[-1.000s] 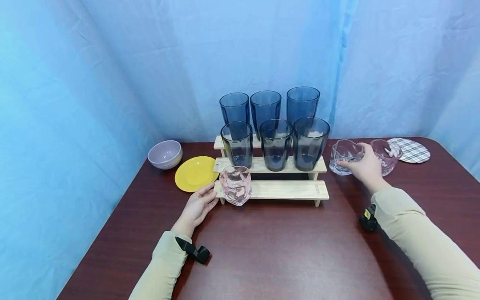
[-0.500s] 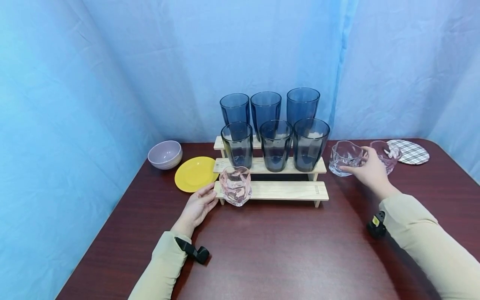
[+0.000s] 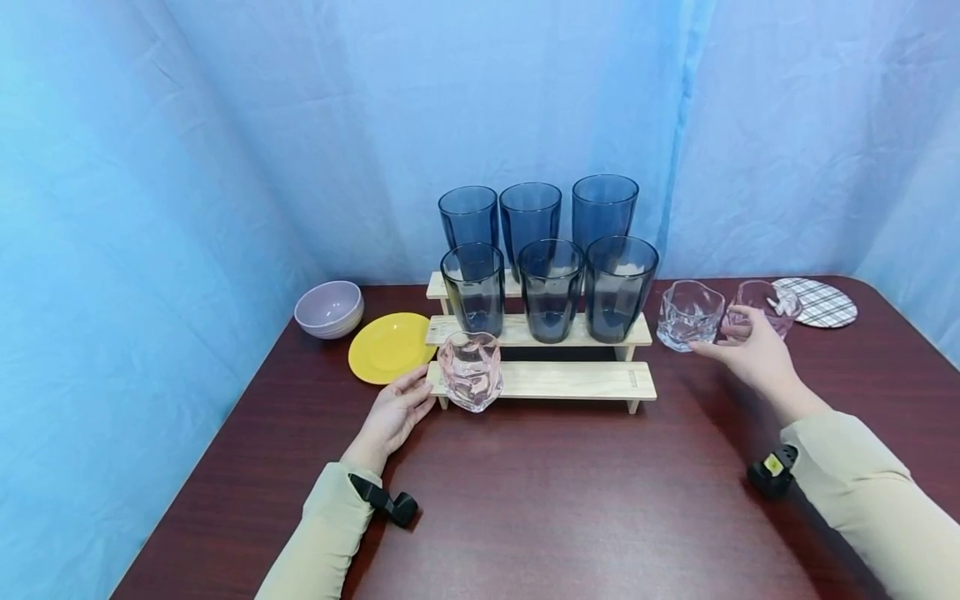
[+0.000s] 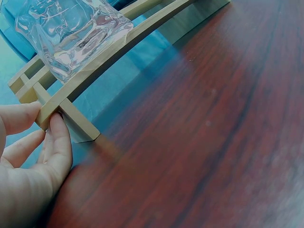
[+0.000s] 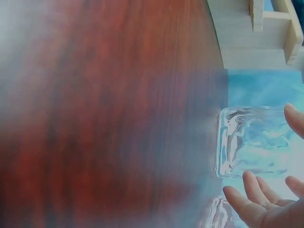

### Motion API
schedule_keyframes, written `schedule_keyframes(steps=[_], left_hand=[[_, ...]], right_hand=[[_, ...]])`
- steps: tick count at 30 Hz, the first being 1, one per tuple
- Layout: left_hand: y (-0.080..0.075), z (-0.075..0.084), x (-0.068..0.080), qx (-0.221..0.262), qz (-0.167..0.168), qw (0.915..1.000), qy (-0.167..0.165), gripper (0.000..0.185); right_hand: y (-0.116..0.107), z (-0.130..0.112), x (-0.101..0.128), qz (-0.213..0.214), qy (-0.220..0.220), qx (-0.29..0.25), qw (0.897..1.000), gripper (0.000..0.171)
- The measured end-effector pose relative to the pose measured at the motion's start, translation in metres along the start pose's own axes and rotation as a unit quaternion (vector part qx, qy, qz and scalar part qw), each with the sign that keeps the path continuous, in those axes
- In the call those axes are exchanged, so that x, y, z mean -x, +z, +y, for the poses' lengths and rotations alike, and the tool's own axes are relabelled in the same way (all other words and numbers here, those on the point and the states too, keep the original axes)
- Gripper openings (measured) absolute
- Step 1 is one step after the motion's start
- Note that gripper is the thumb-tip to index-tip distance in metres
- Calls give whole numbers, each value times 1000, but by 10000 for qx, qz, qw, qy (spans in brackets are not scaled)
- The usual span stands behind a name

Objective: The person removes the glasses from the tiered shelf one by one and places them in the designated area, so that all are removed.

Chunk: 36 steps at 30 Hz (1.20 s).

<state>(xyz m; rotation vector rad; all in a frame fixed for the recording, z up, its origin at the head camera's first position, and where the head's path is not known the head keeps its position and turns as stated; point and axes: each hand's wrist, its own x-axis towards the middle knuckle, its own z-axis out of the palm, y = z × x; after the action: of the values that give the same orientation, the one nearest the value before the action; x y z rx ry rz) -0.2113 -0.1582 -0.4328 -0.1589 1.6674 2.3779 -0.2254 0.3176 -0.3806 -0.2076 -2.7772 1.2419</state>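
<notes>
The left hand rests on the dark red worktop at the left end of the wooden stepped rack, its fingers straight and close together, the tips touching the end of the lowest step and gripping nothing. A pink faceted glass stands upright on that lowest step, just beside those fingertips but apart from them. The right hand hangs near the clear faceted glass, which stands upright on the worktop just right of the rack; the fingers are loosely spread and relaxed – in the right wrist view they sit beside the glass with a gap showing, not around it. A second pink glass stands behind the hand, partly hidden by it, and whether the fingers touch it I cannot tell. On the rack's middle step stand 3 grey tumblers, and on the top step 3 blue tumblers, all upright. Left of the rack lie a yellow plate and, further back, a lilac bowl. A plaid coaster lies at the far right – well apart from the rack. Blue cloth hangs behind everything.
</notes>
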Motion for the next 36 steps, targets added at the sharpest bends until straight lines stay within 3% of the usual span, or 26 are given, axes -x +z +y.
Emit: schedule_keyframes(steps=[7, 16, 25, 36], left_hand=[[0, 1, 1, -20, -23, 10000, 16, 51], [1, 3, 2, -4, 20, 10000, -20, 51], [0, 1, 2, -11, -13, 10000, -3, 52], [2, 2, 2, 44, -9, 10000, -26, 50]], right_hand=[[-2, -2, 15, -32, -240, -250, 9994, 92], [0, -8, 36, -67, -544, -1091, 9925, 83], [5, -25, 57, -103, -1147, -1637, 9798, 57], [23, -47, 73, -379, -1905, -1824, 9639, 56]])
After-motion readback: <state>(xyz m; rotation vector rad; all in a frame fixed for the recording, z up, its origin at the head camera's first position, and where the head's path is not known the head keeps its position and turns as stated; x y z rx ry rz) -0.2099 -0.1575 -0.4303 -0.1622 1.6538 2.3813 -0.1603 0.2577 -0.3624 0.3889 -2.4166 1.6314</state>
